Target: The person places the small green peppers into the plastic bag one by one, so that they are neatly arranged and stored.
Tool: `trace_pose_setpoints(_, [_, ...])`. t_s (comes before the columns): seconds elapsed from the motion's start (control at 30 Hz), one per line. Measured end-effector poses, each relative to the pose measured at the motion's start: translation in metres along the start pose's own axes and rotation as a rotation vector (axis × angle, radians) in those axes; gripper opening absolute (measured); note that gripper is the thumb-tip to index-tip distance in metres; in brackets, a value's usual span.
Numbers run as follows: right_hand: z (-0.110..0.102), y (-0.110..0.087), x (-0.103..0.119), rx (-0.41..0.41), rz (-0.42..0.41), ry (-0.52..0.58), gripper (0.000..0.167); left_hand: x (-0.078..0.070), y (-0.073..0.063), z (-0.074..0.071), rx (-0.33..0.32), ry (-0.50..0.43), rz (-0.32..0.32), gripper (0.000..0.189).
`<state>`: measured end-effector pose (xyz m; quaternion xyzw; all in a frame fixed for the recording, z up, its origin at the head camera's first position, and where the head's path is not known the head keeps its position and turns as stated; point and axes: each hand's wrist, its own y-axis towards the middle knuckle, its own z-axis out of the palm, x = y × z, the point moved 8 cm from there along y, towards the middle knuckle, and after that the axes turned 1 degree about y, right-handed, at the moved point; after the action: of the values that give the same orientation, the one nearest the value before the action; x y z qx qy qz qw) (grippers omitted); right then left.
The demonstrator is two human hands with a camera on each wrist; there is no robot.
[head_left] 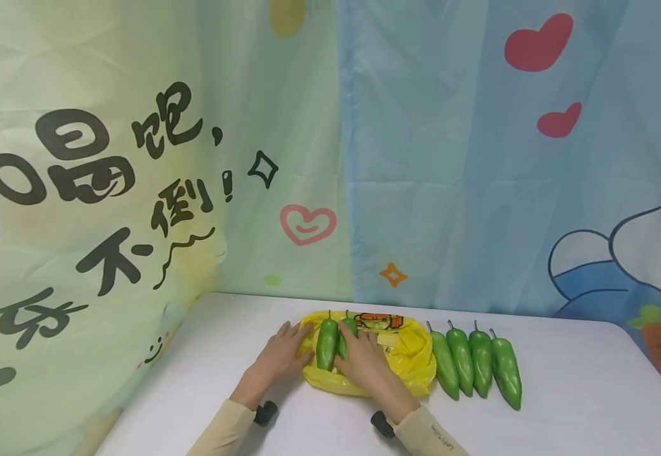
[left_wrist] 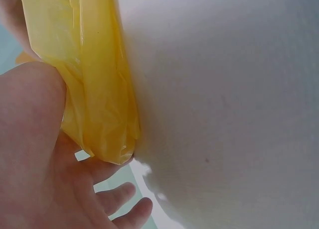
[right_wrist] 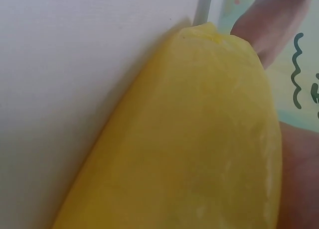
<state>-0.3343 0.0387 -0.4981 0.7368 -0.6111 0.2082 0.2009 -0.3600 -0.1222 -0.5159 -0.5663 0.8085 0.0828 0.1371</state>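
Observation:
A yellow plastic bag lies on the table with its mouth spread open. My left hand holds the bag's left rim, the thumb on one side and fingers on the other. Inside at the left lies a green pepper. Beside it, my right hand grips a second green pepper, covering part of it. In the left wrist view, yellow plastic runs between thumb and fingers. Bag wall fills most of the right wrist view and hides the right fingertips.
Several green peppers lie in a row right of the bag, stems toward the back. The white table ends at a printed curtain behind, and another printed cloth hangs at the left.

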Motion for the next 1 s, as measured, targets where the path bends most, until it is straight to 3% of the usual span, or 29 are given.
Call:
trace_pose_setpoints(0.37, [-0.0016,-0.0001,-0.0037,0.037,0.032,0.014,0.07,0.0008,-0.0007,0.0006,0.0,0.003,0.001,0.058])
trace_pose_setpoints(1.0, [-0.0086,-0.0038,0.0003,0.036,0.001,0.002,0.066,0.0013,0.0003,0.0008,0.002,-0.007,0.003,0.058])
